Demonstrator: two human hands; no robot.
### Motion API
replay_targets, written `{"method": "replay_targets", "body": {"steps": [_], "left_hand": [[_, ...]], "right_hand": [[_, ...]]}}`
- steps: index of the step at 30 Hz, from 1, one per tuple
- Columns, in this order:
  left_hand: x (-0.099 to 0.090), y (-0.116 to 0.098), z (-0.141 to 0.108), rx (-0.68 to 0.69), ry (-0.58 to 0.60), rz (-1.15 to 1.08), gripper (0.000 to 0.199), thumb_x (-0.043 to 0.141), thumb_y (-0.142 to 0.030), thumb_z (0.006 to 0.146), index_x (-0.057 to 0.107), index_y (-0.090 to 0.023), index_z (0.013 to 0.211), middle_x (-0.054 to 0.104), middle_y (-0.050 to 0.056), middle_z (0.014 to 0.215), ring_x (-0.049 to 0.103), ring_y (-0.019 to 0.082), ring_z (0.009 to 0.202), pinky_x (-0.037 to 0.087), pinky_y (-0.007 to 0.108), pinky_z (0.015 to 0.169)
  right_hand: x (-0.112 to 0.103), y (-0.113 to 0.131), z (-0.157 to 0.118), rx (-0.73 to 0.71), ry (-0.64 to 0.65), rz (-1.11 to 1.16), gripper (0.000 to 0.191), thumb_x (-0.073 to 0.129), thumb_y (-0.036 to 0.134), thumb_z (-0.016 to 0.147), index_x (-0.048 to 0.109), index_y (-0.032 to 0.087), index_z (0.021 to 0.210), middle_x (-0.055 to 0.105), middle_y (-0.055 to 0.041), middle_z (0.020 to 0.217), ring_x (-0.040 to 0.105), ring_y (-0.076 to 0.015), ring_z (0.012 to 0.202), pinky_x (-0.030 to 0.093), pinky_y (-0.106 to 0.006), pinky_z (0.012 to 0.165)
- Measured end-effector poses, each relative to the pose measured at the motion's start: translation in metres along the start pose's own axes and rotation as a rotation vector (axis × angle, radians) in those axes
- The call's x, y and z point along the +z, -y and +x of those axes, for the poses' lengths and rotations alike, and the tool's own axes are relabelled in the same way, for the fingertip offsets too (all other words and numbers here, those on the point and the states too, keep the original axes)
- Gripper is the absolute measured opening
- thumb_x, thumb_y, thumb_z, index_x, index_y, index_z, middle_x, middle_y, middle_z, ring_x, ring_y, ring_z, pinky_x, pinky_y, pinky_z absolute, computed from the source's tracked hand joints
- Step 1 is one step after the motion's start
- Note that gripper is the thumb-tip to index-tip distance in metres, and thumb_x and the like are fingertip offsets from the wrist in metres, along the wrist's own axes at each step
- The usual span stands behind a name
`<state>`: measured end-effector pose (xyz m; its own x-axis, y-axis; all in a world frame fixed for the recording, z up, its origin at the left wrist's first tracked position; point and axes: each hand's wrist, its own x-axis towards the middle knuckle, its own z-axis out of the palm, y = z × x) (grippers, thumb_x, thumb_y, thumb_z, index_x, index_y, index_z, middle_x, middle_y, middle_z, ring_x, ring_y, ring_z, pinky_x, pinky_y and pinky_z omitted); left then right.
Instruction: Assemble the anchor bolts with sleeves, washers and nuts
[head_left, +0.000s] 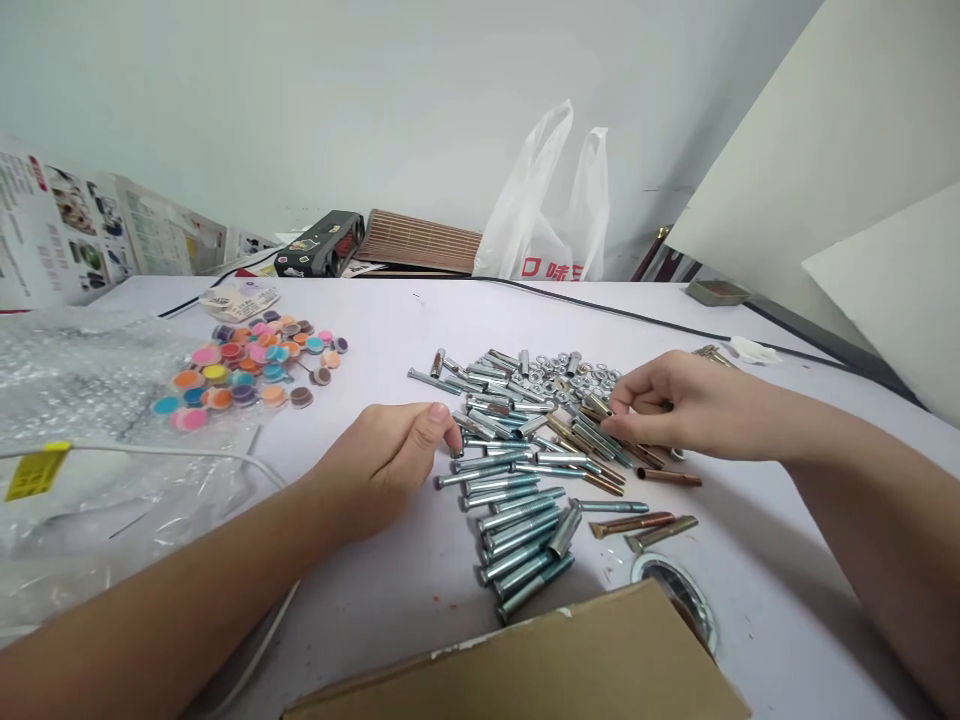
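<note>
Curls left hand (401, 450), fingers drawn together, at the head of a zinc-coloured bolt (495, 445) in the hardware heap (525, 468) on the table (390, 325); cannot tell whether gripping it. Extends right hand (656, 405), thumb and fingers slightly parted, beside a metal sleeve (597, 405) near loose washers (598, 379); cannot tell whether holding it.

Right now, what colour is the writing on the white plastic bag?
The printed writing on the white plastic bag is red, best seen in the head view.
</note>
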<state>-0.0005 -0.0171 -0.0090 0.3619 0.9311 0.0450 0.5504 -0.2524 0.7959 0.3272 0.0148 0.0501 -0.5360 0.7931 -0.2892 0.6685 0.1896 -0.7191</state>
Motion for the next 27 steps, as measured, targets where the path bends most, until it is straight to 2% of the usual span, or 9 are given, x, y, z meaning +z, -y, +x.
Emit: {"method": "replay_targets", "body": {"steps": [2,5,9,11,13,16,19,22,27], "left_hand": [[0.002,-0.004,0.000,0.023,-0.008,-0.073,0.041,0.047,-0.052,0.099,0.065,-0.016,0.110,0.053,-0.004,0.057,0.046,0.012,0.053,0.037,0.028,0.056],[0.009,-0.011,-0.001,0.075,-0.023,-0.237,0.058,0.066,-0.048,0.091,0.053,-0.021,0.140,0.065,-0.002,0.080,0.050,0.011,0.064,0.044,0.025,0.062],[0.014,-0.015,-0.003,0.203,0.063,-0.228,0.025,0.059,-0.040,0.098,0.074,-0.020,0.102,0.067,0.001,0.088,0.052,0.011,0.075,0.044,0.026,0.070],[0.014,-0.015,-0.003,0.176,0.041,-0.264,0.026,0.057,-0.039,0.099,0.072,-0.019,0.097,0.068,0.002,0.088,0.056,0.012,0.079,0.045,0.027,0.073],[0.013,-0.014,-0.004,0.129,0.030,-0.327,0.029,0.062,-0.043,0.096,0.067,-0.020,0.113,0.068,0.002,0.095,0.057,0.014,0.083,0.047,0.028,0.076],[0.014,-0.014,-0.005,0.130,0.123,-0.329,0.046,0.066,-0.046,0.092,0.057,-0.023,0.131,0.069,0.001,0.099,0.054,0.012,0.080,0.048,0.027,0.074],[0.016,-0.014,-0.007,0.215,0.160,-0.189,0.040,0.067,-0.041,0.092,0.062,-0.022,0.127,0.069,0.000,0.099,0.054,0.011,0.079,0.048,0.025,0.073],[0.015,-0.012,-0.008,0.310,0.089,-0.039,0.025,0.063,-0.034,0.093,0.067,-0.020,0.113,0.069,0.001,0.099,0.057,0.011,0.085,0.047,0.022,0.074],[0.012,-0.013,-0.006,0.273,0.007,0.038,0.018,0.053,-0.028,0.097,0.068,-0.018,0.095,0.067,-0.002,0.086,0.055,0.007,0.072,0.045,0.018,0.069]], "right_hand": [[0.017,0.012,0.001,-0.092,-0.071,0.123,0.038,0.072,0.050,0.099,0.064,0.019,0.079,0.045,0.0026,0.057,0.036,-0.0187,0.043,0.026,-0.022,0.040],[0.053,0.030,0.007,-0.247,-0.127,0.261,0.027,0.074,0.042,0.097,0.067,0.019,0.085,0.036,0.0075,0.056,0.032,-0.0172,0.045,0.029,-0.023,0.044],[0.074,0.041,0.013,-0.314,-0.157,0.293,0.022,0.073,0.038,0.098,0.069,0.018,0.089,0.036,0.0084,0.056,0.031,-0.0165,0.045,0.026,-0.023,0.042],[0.072,0.040,0.012,-0.328,-0.167,0.286,0.023,0.074,0.036,0.100,0.070,0.017,0.089,0.035,0.0085,0.056,0.028,-0.0168,0.046,0.025,-0.024,0.043],[0.069,0.038,0.010,-0.328,-0.172,0.263,0.024,0.075,0.036,0.101,0.070,0.017,0.088,0.032,0.0087,0.057,0.027,-0.0172,0.047,0.025,-0.025,0.044],[0.072,0.038,0.007,-0.339,-0.171,0.193,0.022,0.070,0.035,0.104,0.070,0.017,0.091,0.032,0.0087,0.058,0.028,-0.0173,0.047,0.024,-0.024,0.044],[0.070,0.038,0.005,-0.350,-0.253,0.167,0.022,0.064,0.035,0.105,0.065,0.019,0.090,0.035,0.0074,0.060,0.031,-0.0182,0.047,0.024,-0.025,0.045],[0.045,0.028,0.001,-0.268,-0.361,0.197,0.029,0.062,0.038,0.099,0.051,0.021,0.079,0.038,0.0047,0.062,0.034,-0.0191,0.047,0.023,-0.025,0.044],[0.003,-0.004,-0.012,-0.003,-0.002,-0.202,0.051,0.058,0.052,0.104,0.044,0.021,0.067,0.041,0.0007,0.059,0.036,-0.0217,0.046,0.024,-0.027,0.039]]}}
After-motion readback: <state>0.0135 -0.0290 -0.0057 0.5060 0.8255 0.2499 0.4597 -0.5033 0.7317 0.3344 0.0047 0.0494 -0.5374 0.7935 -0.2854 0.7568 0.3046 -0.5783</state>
